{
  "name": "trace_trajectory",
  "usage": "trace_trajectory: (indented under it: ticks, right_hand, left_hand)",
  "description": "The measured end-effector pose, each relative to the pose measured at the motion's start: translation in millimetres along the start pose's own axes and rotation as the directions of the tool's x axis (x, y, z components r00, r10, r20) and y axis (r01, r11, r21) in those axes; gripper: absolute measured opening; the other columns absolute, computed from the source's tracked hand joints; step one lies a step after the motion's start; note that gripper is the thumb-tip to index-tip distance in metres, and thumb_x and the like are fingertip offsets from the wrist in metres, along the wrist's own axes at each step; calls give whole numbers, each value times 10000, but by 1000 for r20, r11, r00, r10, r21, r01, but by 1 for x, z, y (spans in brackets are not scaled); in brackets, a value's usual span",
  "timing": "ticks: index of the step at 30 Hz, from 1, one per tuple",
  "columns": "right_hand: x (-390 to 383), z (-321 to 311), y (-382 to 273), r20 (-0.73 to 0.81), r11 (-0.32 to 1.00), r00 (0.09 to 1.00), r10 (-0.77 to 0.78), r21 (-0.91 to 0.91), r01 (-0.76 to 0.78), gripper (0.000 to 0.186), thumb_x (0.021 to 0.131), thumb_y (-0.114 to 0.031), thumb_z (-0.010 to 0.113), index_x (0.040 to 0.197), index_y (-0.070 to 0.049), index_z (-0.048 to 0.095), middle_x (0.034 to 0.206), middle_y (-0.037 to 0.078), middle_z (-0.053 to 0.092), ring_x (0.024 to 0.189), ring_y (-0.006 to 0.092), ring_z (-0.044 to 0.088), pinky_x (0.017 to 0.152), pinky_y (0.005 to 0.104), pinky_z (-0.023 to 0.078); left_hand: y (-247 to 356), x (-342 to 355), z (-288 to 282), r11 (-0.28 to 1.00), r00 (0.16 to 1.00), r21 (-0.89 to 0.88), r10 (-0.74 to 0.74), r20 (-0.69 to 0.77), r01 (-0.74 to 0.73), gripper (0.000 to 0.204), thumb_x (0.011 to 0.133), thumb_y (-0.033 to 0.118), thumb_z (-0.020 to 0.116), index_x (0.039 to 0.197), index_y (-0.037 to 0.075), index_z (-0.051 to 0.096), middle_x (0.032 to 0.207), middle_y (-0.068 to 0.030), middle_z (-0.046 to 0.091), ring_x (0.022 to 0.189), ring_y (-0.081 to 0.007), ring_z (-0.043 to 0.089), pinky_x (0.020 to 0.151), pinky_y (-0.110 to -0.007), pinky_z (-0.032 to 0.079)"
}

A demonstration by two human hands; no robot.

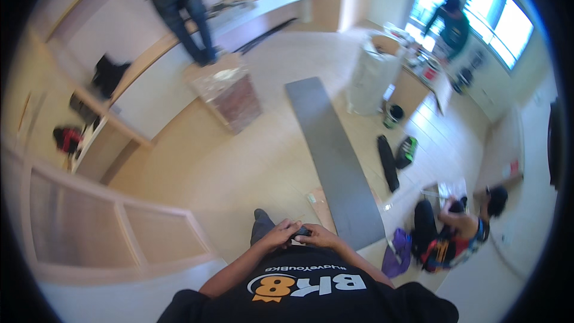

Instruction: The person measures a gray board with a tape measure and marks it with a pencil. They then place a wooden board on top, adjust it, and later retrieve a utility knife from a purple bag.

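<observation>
Close in front of my black shirt, my two hands meet at waist height. My right hand (319, 237) is closed round a small black object (303, 232), whose kind is too small to make out. Beside it, my left hand (283, 234) has its fingers drawn together against the near side of the same object. What the left fingertips pinch, if anything, is hidden. A bit of something white (296, 242) shows just below the object. Beyond my hands a long grey board (335, 155) lies on the floor, with a piece of cardboard (321, 208) under its near left edge.
A person (179, 9) stands on a plastic-wrapped box (233, 98). Another person (451, 30) works by the window, near a large wrapped roll (373, 75). A third (457, 230) crouches at right beside a purple bag (398, 254). A wood-framed panel (119, 227) stands at left.
</observation>
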State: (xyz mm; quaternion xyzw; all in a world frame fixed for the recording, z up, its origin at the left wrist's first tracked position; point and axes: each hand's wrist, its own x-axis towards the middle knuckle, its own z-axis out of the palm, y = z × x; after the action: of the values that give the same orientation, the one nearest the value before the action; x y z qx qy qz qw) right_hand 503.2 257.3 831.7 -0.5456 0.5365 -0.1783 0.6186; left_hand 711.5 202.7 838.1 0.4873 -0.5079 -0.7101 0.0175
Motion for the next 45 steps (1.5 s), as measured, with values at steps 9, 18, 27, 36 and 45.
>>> trace_trajectory:
  ticks: [9,18,27,36,45]
  right_hand:
    - [119,14,-60,101,980,988,113,155,-128,510,919,-462,737,1110,10,712,825,36,681,725,100,601,640,263,505]
    - [265,49,-133,327,961,908,262,-8,-275,568,910,-591,684,927,-24,713,728,19,638,635,102,599,586,246,478]
    - [379,62,-161,423,949,884,198,141,-280,606,922,-605,659,980,-5,720,771,68,678,663,123,638,611,249,514]
    - [553,-9,-168,348,944,928,136,-329,-16,617,997,-534,558,1300,-4,642,1382,147,617,1300,250,550,1111,382,404]
    - [695,-68,-180,533,763,643,549,-6,-646,654,1012,-551,523,1382,-13,574,1278,165,666,1090,252,661,977,367,513]
  left_hand:
    - [-10,-3,-137,995,967,18,89,239,-96,738,891,603,696,1308,34,481,842,-23,651,604,-83,563,507,-234,460]
    - [-46,-8,-279,981,987,-120,158,27,-154,794,875,480,774,1436,42,423,1083,-80,619,773,-112,582,613,-229,471]
    - [-25,22,-389,971,979,-180,177,97,-158,611,880,351,794,1349,79,512,1058,-49,609,869,-132,616,705,-282,528]
    - [-52,85,-565,886,992,-462,-27,-127,-35,569,845,241,821,1321,77,556,1071,-64,659,875,-154,658,660,-302,568]
    - [-178,25,-703,477,604,-838,-595,-530,-265,228,864,252,723,1026,109,652,777,-40,611,569,-168,540,513,-309,449]
